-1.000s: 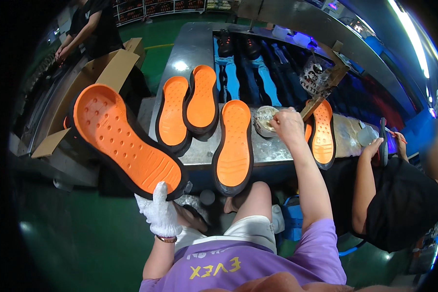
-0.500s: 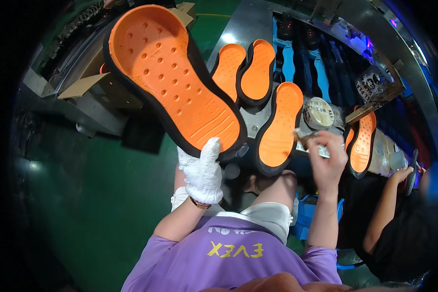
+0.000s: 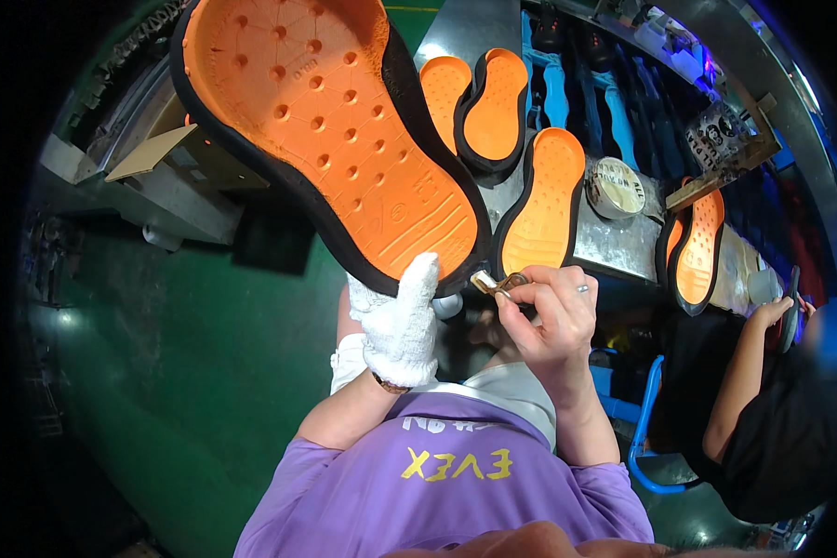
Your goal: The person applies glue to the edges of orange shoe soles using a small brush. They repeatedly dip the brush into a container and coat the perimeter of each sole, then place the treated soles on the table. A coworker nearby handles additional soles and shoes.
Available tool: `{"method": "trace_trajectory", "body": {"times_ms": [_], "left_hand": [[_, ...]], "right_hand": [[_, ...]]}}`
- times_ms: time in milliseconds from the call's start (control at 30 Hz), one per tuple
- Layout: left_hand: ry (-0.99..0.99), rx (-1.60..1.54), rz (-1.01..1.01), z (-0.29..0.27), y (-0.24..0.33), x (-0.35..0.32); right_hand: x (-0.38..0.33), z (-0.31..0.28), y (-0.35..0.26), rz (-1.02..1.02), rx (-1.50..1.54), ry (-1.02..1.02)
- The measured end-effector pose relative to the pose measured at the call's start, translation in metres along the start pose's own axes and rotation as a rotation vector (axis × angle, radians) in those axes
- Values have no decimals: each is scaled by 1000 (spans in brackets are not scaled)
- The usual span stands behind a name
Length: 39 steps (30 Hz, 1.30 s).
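My left hand (image 3: pixel 402 325), in a white knit glove, is closed on the heel end of a large shoe sole (image 3: pixel 344 139), orange inside with a black rim. The sole is held up with its orange face toward me, its thumb-side edge near the glove. My bare right hand (image 3: pixel 553 316), wearing a ring, pinches a small brush (image 3: pixel 488 280) with a pale tip. That tip is at the black rim of the held sole, close to its lower right corner; whether it touches cannot be told. Another orange sole (image 3: pixel 541 205) lies on the bench just beyond my right hand.
Two more soles (image 3: pixel 495 107) overlap farther back on the metal bench (image 3: pixel 614 251). A round tub (image 3: pixel 616 188) with whitish contents stands right of the near sole. Further soles (image 3: pixel 697 246) lie at right, beside a co-worker's arm (image 3: pixel 739 372). An open cardboard box (image 3: pixel 191 153) stands left.
My right hand has moved left with the brush, from beside the bench sole to the held sole's rim. The held sole appears larger and slightly higher in view.
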<state>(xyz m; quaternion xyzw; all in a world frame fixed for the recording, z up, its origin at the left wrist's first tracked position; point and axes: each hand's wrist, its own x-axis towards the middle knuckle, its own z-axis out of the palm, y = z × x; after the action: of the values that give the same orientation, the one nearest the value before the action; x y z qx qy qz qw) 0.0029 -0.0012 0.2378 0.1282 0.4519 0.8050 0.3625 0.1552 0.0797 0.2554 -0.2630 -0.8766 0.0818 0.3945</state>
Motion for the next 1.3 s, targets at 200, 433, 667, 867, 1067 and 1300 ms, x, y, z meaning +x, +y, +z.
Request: {"method": "trace_trajectory", "body": {"times_ms": [200,433,667,867,1067,1300], "left_hand": [[-95,28,106,-14,-9,4],[-75,-80,-5,-6,1,-2],[-74,-20,90,-1,4,-5],[-161,-57,199,-2,2,-1],[-91,-128,38,-2,5,3],[-108,-51,13,-3,4,-4]], "right_hand": [[-1,-2,2,1,-84,32],[0,-4,4,-23,-60,65],[0,-2,2,-56,-67,-27],[-4,1,-4,-131,-39,-73],[-11,-3,-4,-185,-25,-145],[-11,3,-5,-50,4,-17]]}}
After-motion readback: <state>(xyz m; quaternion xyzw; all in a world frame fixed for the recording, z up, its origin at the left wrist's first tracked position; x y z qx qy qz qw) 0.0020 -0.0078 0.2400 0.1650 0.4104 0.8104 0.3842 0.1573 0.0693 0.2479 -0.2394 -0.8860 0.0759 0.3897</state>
